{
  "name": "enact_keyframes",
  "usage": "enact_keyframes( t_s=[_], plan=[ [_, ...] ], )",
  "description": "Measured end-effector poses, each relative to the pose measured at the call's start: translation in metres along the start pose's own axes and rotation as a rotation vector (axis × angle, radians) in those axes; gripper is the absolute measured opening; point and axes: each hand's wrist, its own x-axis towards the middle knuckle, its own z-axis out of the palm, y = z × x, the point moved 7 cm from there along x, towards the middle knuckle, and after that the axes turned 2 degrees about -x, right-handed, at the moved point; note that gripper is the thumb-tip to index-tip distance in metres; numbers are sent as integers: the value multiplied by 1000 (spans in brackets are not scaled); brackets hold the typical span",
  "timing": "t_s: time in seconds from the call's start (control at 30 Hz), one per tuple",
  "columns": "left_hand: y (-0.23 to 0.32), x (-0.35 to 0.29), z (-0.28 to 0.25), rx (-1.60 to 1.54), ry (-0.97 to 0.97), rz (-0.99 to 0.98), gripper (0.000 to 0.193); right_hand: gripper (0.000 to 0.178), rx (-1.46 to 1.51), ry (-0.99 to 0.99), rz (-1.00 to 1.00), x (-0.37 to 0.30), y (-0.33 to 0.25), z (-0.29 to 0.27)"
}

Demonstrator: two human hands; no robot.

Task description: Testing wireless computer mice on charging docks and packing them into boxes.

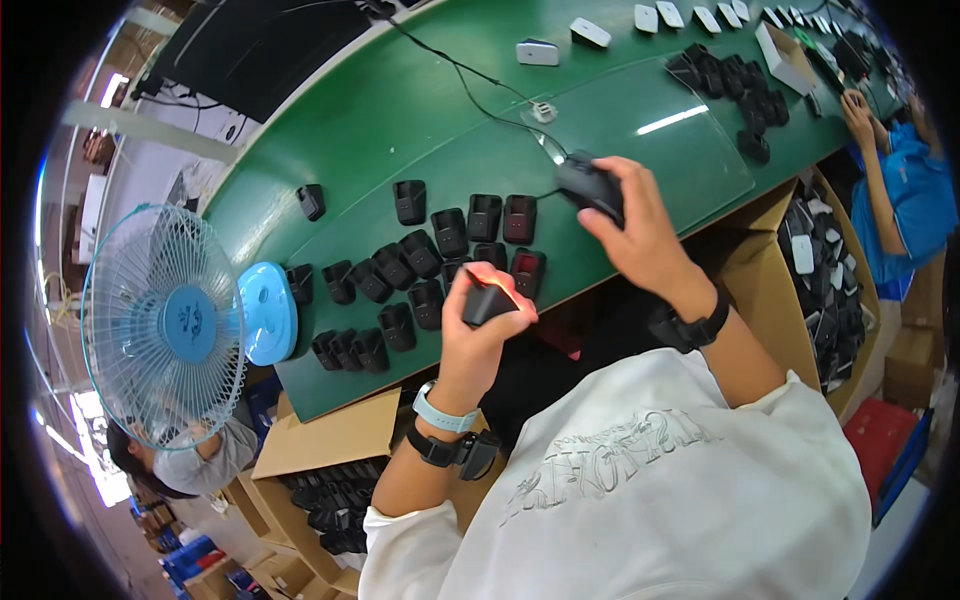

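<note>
Plainly, our left hand pinches a tilted, red-lit black casing between its fingers by the worktop edge, left of and nearer us than our right hand, whose fingers clasp a black handheld device.

One computer mouse; one fan
More than a dozen black units; two black wristbands; one pale watch
</note>
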Motion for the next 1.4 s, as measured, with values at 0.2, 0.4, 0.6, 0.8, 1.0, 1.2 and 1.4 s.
enact_keyframes(
  t_s=[0.2, 0.4, 0.6, 0.8, 1.0, 1.2, 1.4],
  plan=[
    [-4, 3, -4, 258, -47, 82, 41, 53, -437, 65, 35, -12, 79, -23],
    [-1, 10, -6, 322, -58, 146, 41, 47, -486, 183, -94, -6, 34, -30],
    [-2, 8, 3, 466, -40, 193, 31, 11, 238, -97, -41, -36, -50, -2],
    [-5, -7, -4, 494, -11, 191, 35, 29, 717, -425, 145, -54, -69, 70],
    [-14, 5, -7, 570, -132, 272, 31, 29, 582, -312, 49, -53, -65, 63],
    [-9, -2, -11, 678, -78, 336, 34, 28, 620, -291, 39, -52, -70, 67],
    [23, -11, 35, 1160, 100, 618, 44, 25, 547, -118, 100, -44, -60, 56]
  ],
)
